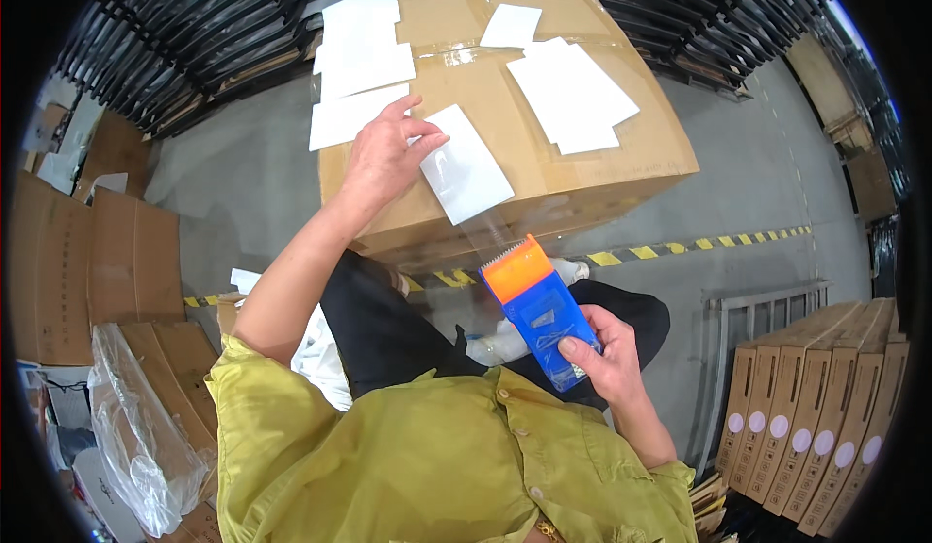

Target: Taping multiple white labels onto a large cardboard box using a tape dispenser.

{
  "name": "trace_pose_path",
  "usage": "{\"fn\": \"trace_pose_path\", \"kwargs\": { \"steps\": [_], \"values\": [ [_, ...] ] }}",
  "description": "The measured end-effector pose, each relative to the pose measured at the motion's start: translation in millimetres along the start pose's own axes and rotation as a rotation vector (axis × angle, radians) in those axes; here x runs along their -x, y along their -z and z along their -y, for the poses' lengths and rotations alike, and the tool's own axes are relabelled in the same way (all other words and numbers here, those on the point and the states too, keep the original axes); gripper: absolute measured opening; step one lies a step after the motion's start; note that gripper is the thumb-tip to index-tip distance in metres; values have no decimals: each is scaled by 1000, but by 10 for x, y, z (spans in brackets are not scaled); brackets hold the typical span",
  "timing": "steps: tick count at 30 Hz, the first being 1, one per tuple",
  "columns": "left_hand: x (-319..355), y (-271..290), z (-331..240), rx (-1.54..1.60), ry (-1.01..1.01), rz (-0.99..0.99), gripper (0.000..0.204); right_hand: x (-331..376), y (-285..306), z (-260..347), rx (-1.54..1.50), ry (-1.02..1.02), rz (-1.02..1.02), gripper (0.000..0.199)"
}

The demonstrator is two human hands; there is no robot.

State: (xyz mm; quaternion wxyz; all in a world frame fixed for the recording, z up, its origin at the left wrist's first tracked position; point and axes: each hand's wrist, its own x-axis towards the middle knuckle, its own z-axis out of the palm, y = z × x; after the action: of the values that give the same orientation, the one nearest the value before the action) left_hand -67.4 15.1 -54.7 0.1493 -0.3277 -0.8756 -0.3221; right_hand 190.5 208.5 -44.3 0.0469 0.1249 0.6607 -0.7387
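My right hand [610, 357] grips a blue and orange tape dispenser [549, 322], its toothed edge pointing away from me. A strip of clear tape [487, 233] stretches from the dispenser to a white sheet [468, 171] at the near edge of a large cardboard box [437, 208]. My left hand [388, 155] is over the sheet's left side, thumb and forefinger pinched together at what looks like the tape's end. Whether those fingertips also touch the sheet, I cannot tell. White sheets [361, 53] lie at the box's left, and more white sheets [578, 97] at its right.
Black racks [194, 38] stand beyond the box on both sides. Flat cartons [806, 407] lean upright in a row at the right, beside a grey metal frame [716, 349]. Cardboard boxes [136, 262] and clear plastic wrap [141, 427] are at the left. Yellow-black tape [670, 249] crosses the floor.
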Motion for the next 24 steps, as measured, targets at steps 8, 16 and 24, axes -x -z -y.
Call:
{"fn": "trace_pose_path", "kwargs": {
  "steps": [8, 16, 24],
  "values": [
    [-180, -207, 124, -68, 64, 105, 15, -174, -39, -26, 0, -8, -46, 35],
    [-108, -355, 3, -432, 9, -145, 31, -271, -81, -124, -2, -85, -49, 36],
    [794, 206, -257, 658, 816, 3, 32, -161, 26, -179, -50, -94, -29, 37]
  ]
}}
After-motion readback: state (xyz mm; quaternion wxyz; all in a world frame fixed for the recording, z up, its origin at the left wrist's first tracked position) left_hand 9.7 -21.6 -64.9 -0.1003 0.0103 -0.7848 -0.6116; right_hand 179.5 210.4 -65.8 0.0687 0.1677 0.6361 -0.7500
